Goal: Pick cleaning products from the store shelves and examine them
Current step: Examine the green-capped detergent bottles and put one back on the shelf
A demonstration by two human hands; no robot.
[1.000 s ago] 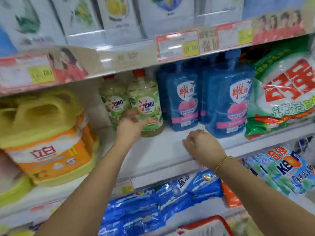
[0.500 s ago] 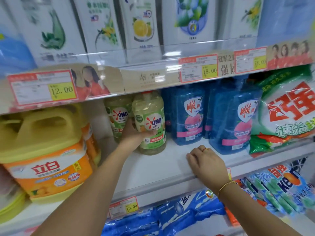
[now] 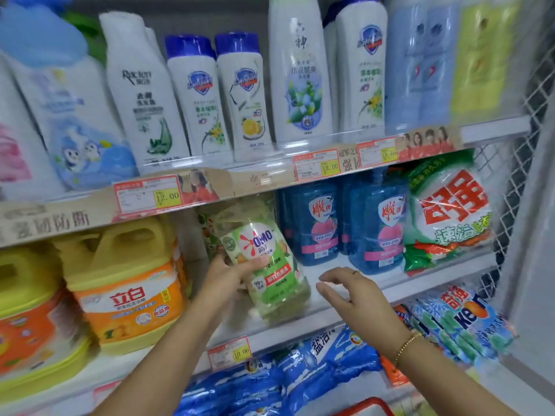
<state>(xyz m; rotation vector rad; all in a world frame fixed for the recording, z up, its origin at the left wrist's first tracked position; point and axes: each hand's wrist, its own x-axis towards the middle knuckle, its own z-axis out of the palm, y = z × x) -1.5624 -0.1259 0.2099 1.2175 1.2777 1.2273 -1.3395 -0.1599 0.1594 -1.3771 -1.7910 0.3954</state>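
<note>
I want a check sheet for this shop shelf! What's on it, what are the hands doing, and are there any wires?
Surface: middle shelf, white, with a price tag on its edge.
Job's things: OMO bottle, tilted; cannot tell if its base touches the shelf.
Clutter: yellow jugs at the left, blue bottles and green bag at the right, white bottles above, blue packs below.
Grippers: left hand grips the OMO bottle; right hand open beside it, holding nothing.
Cables: nothing seen.
Surroundings: wire mesh at the right.
</note>
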